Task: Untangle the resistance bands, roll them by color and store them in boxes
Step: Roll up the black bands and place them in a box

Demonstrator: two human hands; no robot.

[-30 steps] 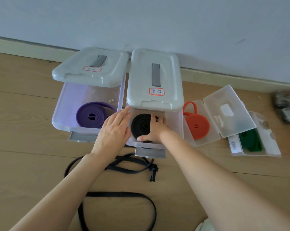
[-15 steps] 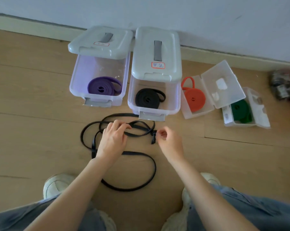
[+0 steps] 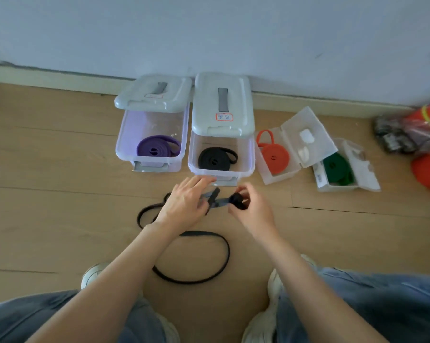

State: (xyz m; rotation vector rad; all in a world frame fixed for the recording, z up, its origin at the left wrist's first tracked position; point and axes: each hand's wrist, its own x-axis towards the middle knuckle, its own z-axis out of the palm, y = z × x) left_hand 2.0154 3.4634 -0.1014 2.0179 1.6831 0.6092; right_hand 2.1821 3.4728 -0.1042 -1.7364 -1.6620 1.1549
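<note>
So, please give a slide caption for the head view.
Both hands, left hand and right hand, roll a loose black band before four open boxes.

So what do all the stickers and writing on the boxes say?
Red-bordered sticker on the middle box lid: handwritten, too blurred to read.
Red-bordered sticker on the left box lid: too faint to read.
White barcode label on the green band's case: too small to read.

loose black band looped on floor, one end coiled; rolled black band in box
</note>
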